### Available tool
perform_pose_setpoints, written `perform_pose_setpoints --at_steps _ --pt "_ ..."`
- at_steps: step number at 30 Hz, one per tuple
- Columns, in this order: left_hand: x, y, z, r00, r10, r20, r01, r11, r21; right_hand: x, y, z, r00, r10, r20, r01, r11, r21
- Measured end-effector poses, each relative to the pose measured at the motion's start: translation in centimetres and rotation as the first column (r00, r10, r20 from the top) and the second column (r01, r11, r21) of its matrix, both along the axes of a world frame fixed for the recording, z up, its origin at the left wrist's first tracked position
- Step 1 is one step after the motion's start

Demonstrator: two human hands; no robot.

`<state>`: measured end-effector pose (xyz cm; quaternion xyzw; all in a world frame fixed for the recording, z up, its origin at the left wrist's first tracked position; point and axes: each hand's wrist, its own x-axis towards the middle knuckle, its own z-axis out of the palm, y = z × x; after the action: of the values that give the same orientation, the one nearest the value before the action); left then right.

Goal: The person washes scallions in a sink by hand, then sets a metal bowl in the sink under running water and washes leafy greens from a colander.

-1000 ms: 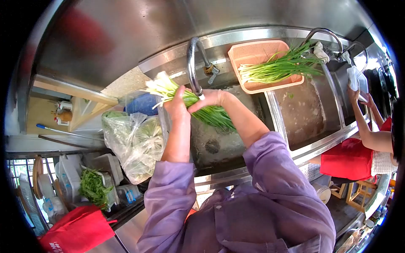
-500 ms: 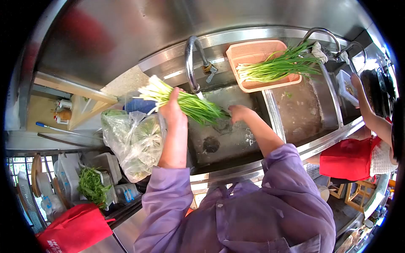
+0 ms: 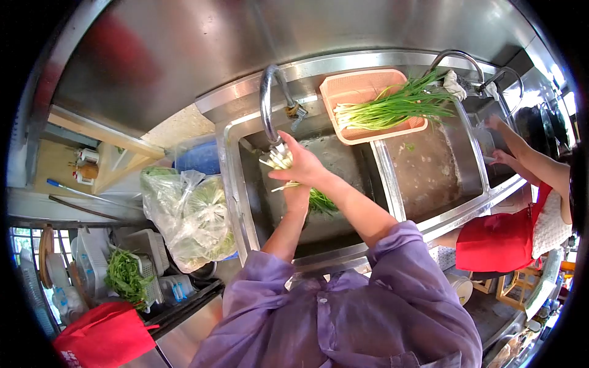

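A bunch of green onions point(image 3: 280, 159) is under the curved faucet point(image 3: 266, 101) over the left sink basin point(image 3: 350, 162), its white ends towards the faucet and its green tops lower right. My left hand point(image 3: 297, 195) is wrapped round the bunch from below. My right hand point(image 3: 302, 164) lies across the white ends with its thumb and fingers around them. The two hands partly hide the stalks. More green onions point(image 3: 392, 107) lie in a pink basket point(image 3: 362, 83) straddling the sink divider.
A clear bag of greens point(image 3: 184, 214) stands left of the sink. Racks with leafy greens point(image 3: 127, 276) and a red bag point(image 3: 104, 334) are at the lower left. A co-worker's arms point(image 3: 527, 147) reach over the far right basin. The middle basin point(image 3: 423, 168) holds cloudy water.
The bunch has moved right and down, from the sink's left edge to beneath the faucet. My right hand has come up from the basin onto the white ends. The co-worker's hands have shifted.
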<state>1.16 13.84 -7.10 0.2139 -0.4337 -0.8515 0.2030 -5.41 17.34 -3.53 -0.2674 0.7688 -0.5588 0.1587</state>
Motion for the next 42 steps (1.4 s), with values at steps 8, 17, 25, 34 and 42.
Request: perform_pose_setpoints --at_steps 8,17,25,34,42 --pt "0.8 -5.8 0.6 0.786 -0.517 0.340 0.607 0.750 -0.263 -0.6 0.1 -0.1 0.916 0.281 0.287 -0.141 0.894 -0.426" --pt "-5.3 -4.5 1.0 0.939 -0.183 0.290 0.235 0.959 -0.158 -4.8 1.1 -0.2 0.962 -0.084 0.261 0.194 0.880 -0.434" --pt "-1.7 -9.4 5.8 1.000 0.004 0.010 -0.004 0.998 -0.056 -7.2 -1.8 -8.6 0.648 -0.301 0.699 0.427 0.904 -0.007" --pt "3.0 -12.1 12.5 0.995 0.038 -0.096 -0.059 0.971 -0.233 -10.3 -2.8 -6.9 0.312 -0.073 0.947 0.531 0.840 -0.110" --pt "4.8 -13.3 12.0 0.995 0.083 -0.056 -0.095 0.958 -0.269 -13.4 -1.5 -4.4 0.171 0.159 0.972 0.776 0.586 -0.233"
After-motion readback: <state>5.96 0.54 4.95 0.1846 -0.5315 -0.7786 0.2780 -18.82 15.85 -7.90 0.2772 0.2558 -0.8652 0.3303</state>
